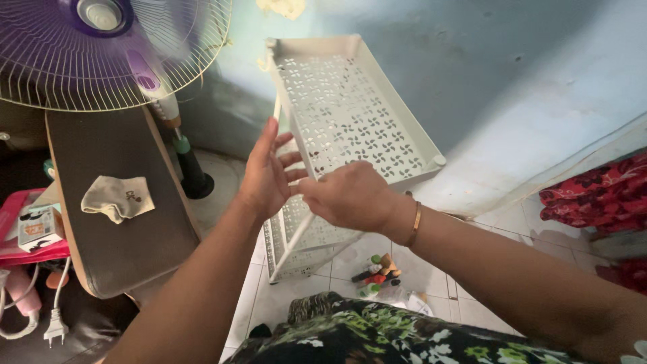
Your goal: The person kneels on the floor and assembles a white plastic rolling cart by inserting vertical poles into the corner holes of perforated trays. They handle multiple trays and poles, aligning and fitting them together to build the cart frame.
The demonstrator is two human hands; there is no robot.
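Head view, looking down: at centre, the left hand (268, 174) is spread open, fingers extended upward, its palm against the thin white upright post (294, 145) of a white perforated shelf rack (350, 114); the right hand (350, 197), just beside it at 3 o'clock, is curled closed around the same post, knuckles toward the camera, a thin bracelet (416, 224) on its wrist; the rack's upper tray, tilted, extends toward 1 o'clock against the blue wall (512, 74), while its lower tray (296, 246) rests on the tiled floor (269, 303) at 6 o'clock of the hands; at 11 o'clock, a purple-hubbed standing fan (101, 50) with a white wire guard; at 9 o'clock, a dark padded board (114, 222) bearing a crumpled beige cloth (118, 197); at 5 o'clock, a cluster of small coloured bottles (376, 273) on the floor; at 3 o'clock, red floral fabric (596, 195); at lower left, a white plug and cable (55, 327).
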